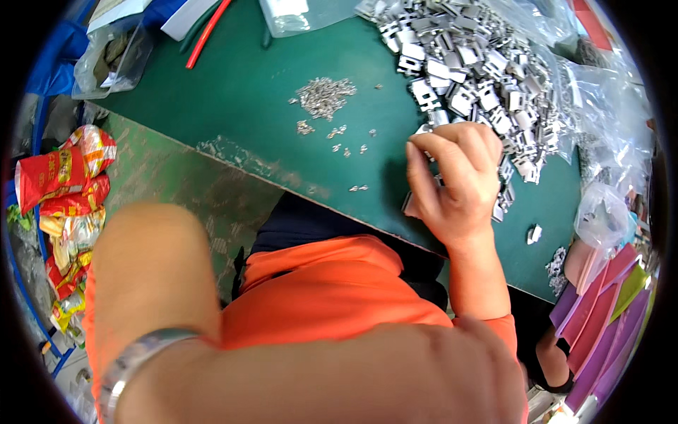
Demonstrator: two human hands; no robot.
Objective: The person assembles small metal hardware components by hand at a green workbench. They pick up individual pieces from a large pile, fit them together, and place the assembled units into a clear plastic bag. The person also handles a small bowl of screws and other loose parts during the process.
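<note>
My right hand (459,180) rests low over the green table, close to its near edge. The thumb and index finger are bent together in a pinch; whatever they hold, if anything, is too small or hidden to make out. Bent silvery metal clips (487,85) are heaped just beyond and to the right of this hand, and a few show around its edges. My left hand (339,374) looks raised very close to the camera, large and blurred across the lower edge, with a bracelet (145,357) at the wrist. Its fingers cannot be seen.
Tiny metal pieces (325,97) lie in a small pile on the green table (233,106), several scattered nearer me. A clear tub (116,60) stands at the far left, near a red-handled tool (208,35). Plastic bags (607,120) and coloured bins (600,318) crowd the right; snack packets (63,177) the left.
</note>
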